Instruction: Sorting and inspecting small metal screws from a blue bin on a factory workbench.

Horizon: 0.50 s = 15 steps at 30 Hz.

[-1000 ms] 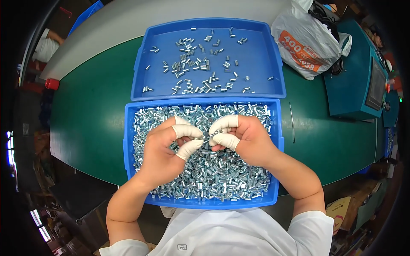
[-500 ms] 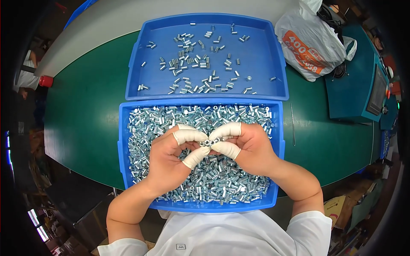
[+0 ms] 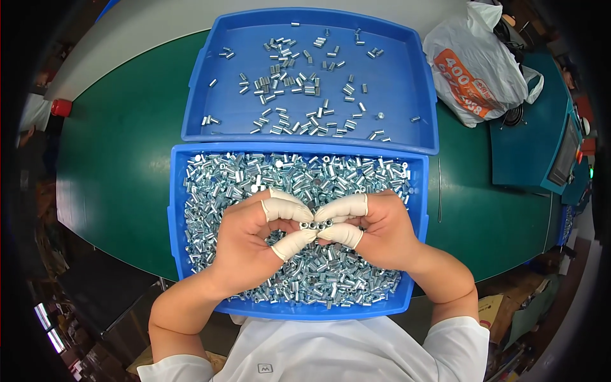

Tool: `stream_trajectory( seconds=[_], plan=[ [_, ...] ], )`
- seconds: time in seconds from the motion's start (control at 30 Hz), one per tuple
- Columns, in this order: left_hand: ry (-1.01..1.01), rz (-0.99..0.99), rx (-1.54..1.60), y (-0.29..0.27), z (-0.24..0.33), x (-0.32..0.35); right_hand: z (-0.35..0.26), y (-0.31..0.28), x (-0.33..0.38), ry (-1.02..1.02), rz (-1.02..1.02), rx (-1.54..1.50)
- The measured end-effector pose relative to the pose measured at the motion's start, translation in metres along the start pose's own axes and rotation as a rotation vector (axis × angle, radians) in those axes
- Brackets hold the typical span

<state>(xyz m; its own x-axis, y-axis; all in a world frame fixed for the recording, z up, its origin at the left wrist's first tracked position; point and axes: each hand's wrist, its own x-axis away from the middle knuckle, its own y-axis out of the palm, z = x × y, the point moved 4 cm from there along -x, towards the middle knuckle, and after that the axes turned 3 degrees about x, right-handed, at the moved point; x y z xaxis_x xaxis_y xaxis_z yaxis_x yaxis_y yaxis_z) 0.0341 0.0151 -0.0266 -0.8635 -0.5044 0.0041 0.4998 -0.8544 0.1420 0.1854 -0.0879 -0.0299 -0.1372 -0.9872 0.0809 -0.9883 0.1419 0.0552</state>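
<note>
Metal sleeves [image 3: 316,225] pinched between both hands [image 3: 312,235]

One view only: a wide fisheye camera worn on the person's head, looking steeply down. Close range; the near tray [image 3: 178,210] of small metal pieces fills the centre, the far tray [image 3: 407,83] sits above it. Forearms enter from the lower edge. The green desk [image 3: 114,159] bends toward the dark rim.
</note>
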Motion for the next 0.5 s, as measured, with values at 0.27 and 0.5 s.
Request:
stream_trajectory(
  seconds=[0.27, 0.5],
  plan=[
    [-0.02, -0.002, 0.046, -0.0006, -0.0001, 0.0034, -0.0041, 0.0018, -0.0012, -0.016, -0.038, 0.032],
    [-0.136, 0.064, 0.184, 0.0045, -0.0016, 0.0057, -0.003, 0.0001, -0.0004, -0.035, -0.08, -0.002]
  ],
)
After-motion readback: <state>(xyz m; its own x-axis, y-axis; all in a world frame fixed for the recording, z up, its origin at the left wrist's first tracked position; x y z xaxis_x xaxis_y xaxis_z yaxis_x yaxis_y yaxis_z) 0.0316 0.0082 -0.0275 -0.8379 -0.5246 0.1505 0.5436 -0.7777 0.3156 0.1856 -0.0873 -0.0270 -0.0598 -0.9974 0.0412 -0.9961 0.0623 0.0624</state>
